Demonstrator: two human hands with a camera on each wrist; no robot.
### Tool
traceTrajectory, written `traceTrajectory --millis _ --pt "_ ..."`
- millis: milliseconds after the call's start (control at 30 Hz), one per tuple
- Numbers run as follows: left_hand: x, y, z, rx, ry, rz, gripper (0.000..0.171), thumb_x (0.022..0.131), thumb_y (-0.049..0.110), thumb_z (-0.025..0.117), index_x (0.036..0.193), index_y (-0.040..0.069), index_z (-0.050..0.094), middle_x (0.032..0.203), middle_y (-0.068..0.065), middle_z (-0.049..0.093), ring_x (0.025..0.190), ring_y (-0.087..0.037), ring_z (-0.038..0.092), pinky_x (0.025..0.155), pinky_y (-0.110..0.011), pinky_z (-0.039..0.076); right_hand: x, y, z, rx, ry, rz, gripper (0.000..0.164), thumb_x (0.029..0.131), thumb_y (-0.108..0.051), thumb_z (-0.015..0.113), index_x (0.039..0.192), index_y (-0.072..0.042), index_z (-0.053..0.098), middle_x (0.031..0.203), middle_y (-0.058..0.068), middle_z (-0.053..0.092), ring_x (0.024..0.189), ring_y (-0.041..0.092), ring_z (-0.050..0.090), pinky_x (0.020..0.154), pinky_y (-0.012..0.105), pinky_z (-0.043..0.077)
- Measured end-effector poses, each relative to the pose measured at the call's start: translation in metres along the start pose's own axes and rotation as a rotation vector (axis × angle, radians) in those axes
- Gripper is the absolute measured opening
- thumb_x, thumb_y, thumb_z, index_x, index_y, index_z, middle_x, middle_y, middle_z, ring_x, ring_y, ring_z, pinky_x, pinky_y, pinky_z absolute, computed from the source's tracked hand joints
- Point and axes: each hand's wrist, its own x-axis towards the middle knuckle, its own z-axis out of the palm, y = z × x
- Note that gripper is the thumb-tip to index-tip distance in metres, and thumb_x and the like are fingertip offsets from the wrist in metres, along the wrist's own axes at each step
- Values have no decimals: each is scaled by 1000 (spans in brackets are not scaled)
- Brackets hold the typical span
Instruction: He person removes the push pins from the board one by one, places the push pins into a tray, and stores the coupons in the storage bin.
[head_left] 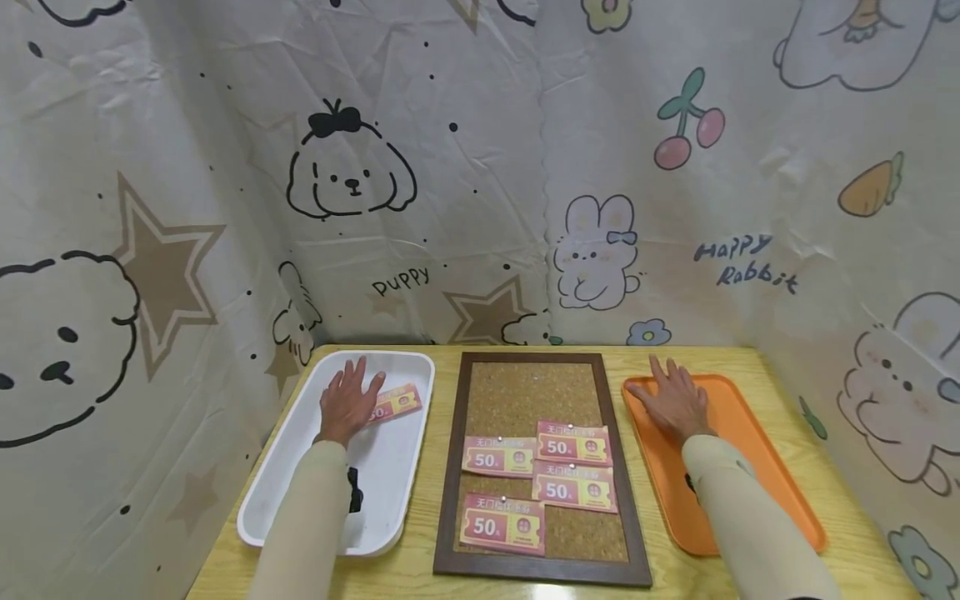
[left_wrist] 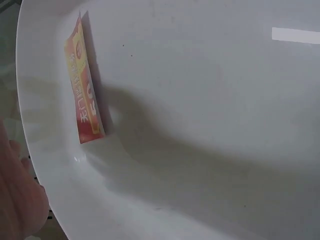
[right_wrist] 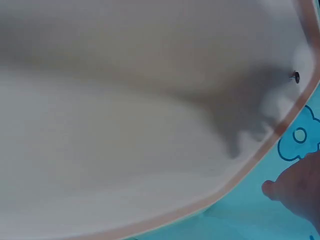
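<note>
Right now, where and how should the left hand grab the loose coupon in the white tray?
I'd pinch the coupon by its near long edge, coming from the person's side, thumb under, fingers on top. It's thin and slightly bent, and the shadow along that edge in the left wrist view suggests a gap above the white tray. The left hand is beside it.

- Pale, creased cloth (head_left: 487, 167) hanging at the back and both sides!
- There's a puppy drawing (head_left: 352, 167) leftward, a bow-wearing rabbit (head_left: 597, 267) rightward (brown star (head_left: 491, 312) low between).
- Below, yellow wood-grain surface (head_left: 393, 575), glare (head_left: 555, 592) at its near edge.
</note>
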Motion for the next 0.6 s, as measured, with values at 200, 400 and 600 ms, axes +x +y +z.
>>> traceTrajectory --millis 200,400,600 --pt "1 9 -1 72 1 61 81 95 69 19 157 17 13 163 -16 5 149 -41 6 115 -64 3 3 -5 -3 -32 -31 15 95 88 -75 36 157 -18 5 159 28 3 145 51 -2 104 77 -2" --pt "4 16 -2 130 14 112 84 93 73 17 156 18 14 163 -16 7 149 -41 6 115 -64 2 4 -10 -3 -62 -42 21 98 85 -79 34 157 -19 4 160 27 3 145 52 -3 100 80 -5" --pt "8 25 1 152 34 160 86 91 75 16 156 20 15 163 -16 8 149 -40 7 115 -64 0 6 -23 -1 -97 -44 -12 96 86 -79 33 157 -20 5 161 25 1 145 51 -3 100 81 -6"
